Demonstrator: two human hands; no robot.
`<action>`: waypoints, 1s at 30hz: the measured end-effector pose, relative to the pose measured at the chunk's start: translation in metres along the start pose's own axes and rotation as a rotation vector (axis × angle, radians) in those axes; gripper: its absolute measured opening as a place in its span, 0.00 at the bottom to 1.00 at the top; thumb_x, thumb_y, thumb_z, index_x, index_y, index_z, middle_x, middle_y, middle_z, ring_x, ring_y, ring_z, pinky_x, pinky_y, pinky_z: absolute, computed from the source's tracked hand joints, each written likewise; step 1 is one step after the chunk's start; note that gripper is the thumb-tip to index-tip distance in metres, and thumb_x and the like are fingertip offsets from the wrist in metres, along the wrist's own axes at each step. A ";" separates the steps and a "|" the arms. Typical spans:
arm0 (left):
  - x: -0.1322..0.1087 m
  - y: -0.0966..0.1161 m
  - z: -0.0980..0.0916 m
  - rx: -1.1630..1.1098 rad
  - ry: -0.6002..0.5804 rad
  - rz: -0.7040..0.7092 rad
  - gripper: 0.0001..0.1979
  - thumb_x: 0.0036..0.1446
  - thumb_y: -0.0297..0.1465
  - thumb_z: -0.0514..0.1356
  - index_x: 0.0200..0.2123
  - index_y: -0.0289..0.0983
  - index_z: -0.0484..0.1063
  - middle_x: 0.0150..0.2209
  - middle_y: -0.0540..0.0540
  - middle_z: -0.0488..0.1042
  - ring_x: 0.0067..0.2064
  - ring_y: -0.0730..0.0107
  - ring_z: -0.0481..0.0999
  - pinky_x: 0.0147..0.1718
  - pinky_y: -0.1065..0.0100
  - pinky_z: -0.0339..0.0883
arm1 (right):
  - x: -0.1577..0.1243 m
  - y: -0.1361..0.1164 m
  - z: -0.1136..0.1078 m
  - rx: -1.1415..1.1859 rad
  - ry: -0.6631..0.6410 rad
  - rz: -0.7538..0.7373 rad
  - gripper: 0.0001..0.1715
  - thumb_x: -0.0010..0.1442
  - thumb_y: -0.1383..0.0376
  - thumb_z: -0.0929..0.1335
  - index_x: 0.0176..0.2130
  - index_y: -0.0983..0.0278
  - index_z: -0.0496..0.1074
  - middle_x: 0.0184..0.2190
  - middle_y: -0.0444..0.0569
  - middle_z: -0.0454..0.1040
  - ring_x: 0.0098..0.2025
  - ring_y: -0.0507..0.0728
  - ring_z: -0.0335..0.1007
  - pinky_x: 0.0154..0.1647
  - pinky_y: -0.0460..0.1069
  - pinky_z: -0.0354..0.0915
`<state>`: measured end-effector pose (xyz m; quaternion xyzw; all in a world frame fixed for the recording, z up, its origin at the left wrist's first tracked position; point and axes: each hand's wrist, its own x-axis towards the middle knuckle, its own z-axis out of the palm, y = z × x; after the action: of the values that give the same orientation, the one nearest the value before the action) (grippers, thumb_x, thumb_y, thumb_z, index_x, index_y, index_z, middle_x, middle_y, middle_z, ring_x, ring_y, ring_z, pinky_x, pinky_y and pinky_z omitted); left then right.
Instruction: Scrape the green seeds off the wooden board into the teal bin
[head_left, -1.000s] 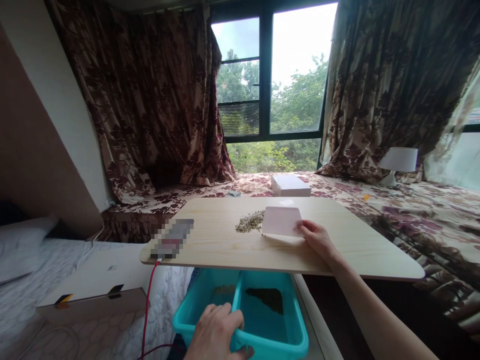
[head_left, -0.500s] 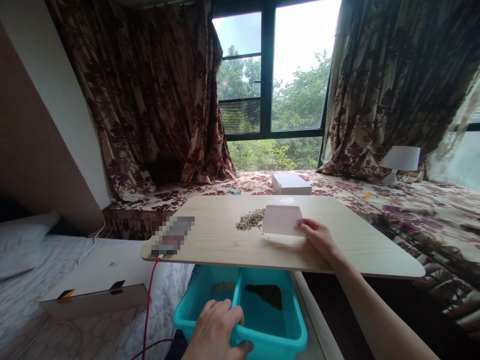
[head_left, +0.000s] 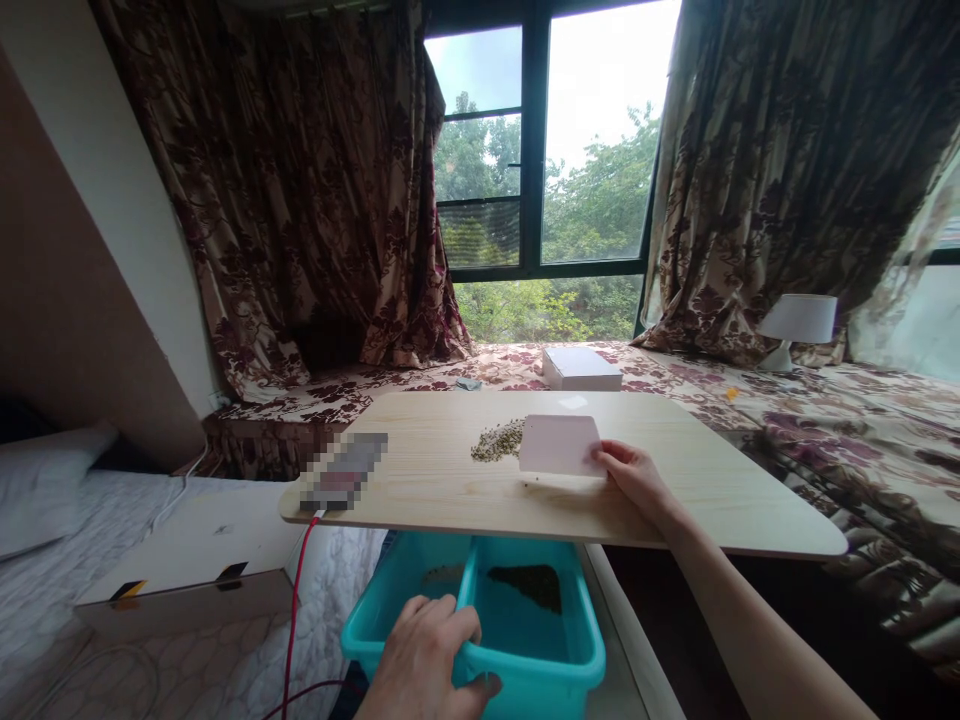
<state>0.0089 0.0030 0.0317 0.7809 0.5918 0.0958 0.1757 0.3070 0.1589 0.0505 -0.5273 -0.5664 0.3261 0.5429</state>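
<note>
My right hand (head_left: 628, 472) pinches the right edge of a thin pale card (head_left: 559, 445), tilted over the wooden tabletop (head_left: 435, 495). Left of the card lies a loose heap of small greenish and pale seeds (head_left: 495, 442), partly hidden behind it; a few stray grains sit near its lower edge. Below the table, my left hand (head_left: 433, 650) grips the near rim of a turquoise two-compartment bin (head_left: 592, 650) at its divider. Dark green seeds (head_left: 531, 584) rest in the right compartment. A thin lighter layer shows at the back of the left compartment.
A blurred-out phone-like object (head_left: 345, 472) with a red cable (head_left: 296, 600) lies on the table's left end. Beyond the table stand a white box (head_left: 582, 368) and a lamp (head_left: 799, 320). A flat carton (head_left: 195, 570) rests on the bed at left.
The card in my right hand has shifted slightly left and down. My left hand and the bin have moved slightly left.
</note>
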 end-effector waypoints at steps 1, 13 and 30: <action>0.001 -0.001 0.000 -0.001 0.000 -0.002 0.07 0.48 0.32 0.64 0.30 0.40 0.67 0.34 0.51 0.71 0.41 0.62 0.68 0.40 0.65 0.56 | 0.000 0.000 0.000 -0.006 -0.001 -0.001 0.13 0.45 0.59 0.69 0.30 0.63 0.78 0.31 0.49 0.81 0.35 0.58 0.74 0.39 0.50 0.67; 0.009 -0.007 0.007 0.033 -0.047 0.002 0.09 0.47 0.33 0.65 0.32 0.41 0.70 0.34 0.52 0.70 0.41 0.62 0.69 0.39 0.66 0.57 | -0.043 -0.017 0.003 0.019 -0.168 0.014 0.15 0.44 0.54 0.72 0.28 0.63 0.79 0.28 0.48 0.80 0.32 0.57 0.73 0.35 0.49 0.67; 0.017 -0.020 0.024 0.131 -0.032 0.127 0.02 0.55 0.29 0.57 0.32 0.41 0.70 0.30 0.49 0.67 0.35 0.63 0.69 0.38 0.66 0.58 | -0.008 -0.003 0.027 0.009 0.170 -0.021 0.18 0.47 0.54 0.68 0.31 0.65 0.77 0.28 0.51 0.80 0.32 0.59 0.73 0.28 0.49 0.64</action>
<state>0.0048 0.0205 0.0006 0.8281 0.5431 0.0556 0.1273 0.2790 0.1561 0.0461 -0.5447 -0.5222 0.2769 0.5949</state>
